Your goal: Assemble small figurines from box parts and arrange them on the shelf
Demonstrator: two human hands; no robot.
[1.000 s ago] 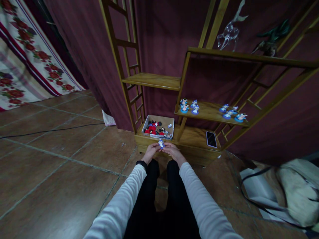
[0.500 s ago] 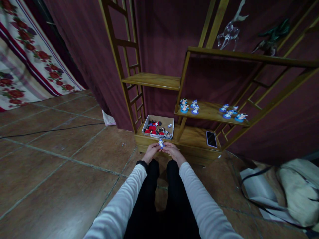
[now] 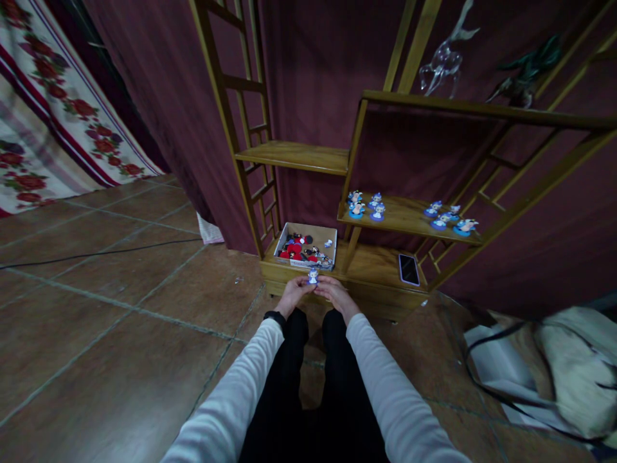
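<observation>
A small blue and white figurine [image 3: 313,276] is pinched between my two hands, just in front of the low wooden shelf [image 3: 376,263]. My left hand [image 3: 295,293] grips it from the left with fingers closed. From the right, my right hand [image 3: 335,293] closes on the same figurine. Right behind the hands stands an open cardboard box [image 3: 308,246] with several red, black and blue small toys. Several similar blue figurines stand on the middle shelf board, one group on its left [image 3: 365,205] and another on its right [image 3: 450,217].
A black phone [image 3: 409,269] lies on the bottom board to the right. A glass deer [image 3: 446,61] and a dark ornament [image 3: 525,77] stand on the top shelf. A pale bag [image 3: 569,373] with a black strap lies on the tiled floor at right. A cable [image 3: 96,252] crosses the floor at left.
The figurine has turned slightly upright between my fingers and sits a touch higher. The hands stay in the same place.
</observation>
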